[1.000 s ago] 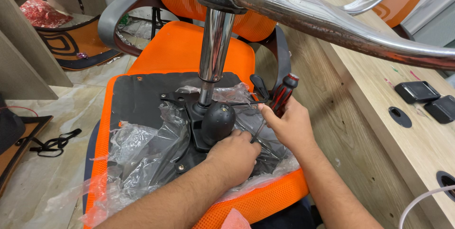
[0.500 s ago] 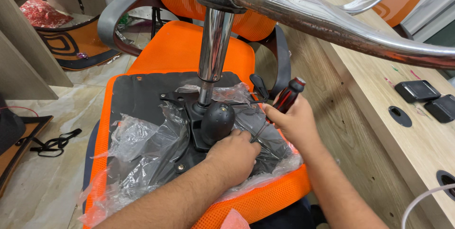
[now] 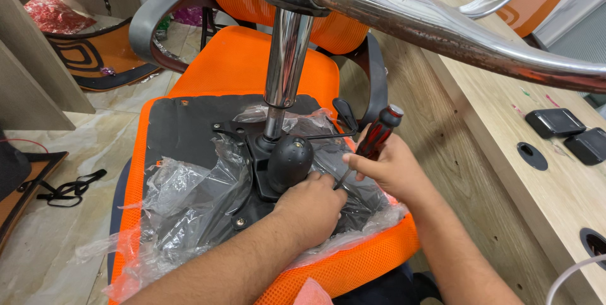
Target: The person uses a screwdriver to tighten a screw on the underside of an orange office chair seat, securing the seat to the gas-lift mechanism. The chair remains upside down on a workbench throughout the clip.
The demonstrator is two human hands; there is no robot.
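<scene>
Screwdriver (image 3: 374,141) was gripped in the closed right hand (image 3: 386,169) — its tip, at five o'clock of the black mechanism (image 3: 287,165), could have slipped onto the left hand (image 3: 311,207), which was pressed down there, curled, its hold not discernible.

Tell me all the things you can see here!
Upturned chair seat: one, orange, centre.
Mechanism plate: one, black, on the seat's underside.
Gas column: one, chrome, rising from the plate.
Chair base legs: chrome, rusty, across the top.
Plastic wrap: clear, crumpled around the plate.
Screwdriver: one, red and black handle, tip down by the plate.
Desk: one, light wood, right.
Black pads: two, on the desk.
Black strap: one, on the floor, left.
Left hand: resting on the plate.
Right hand: grip around the screwdriver.
</scene>
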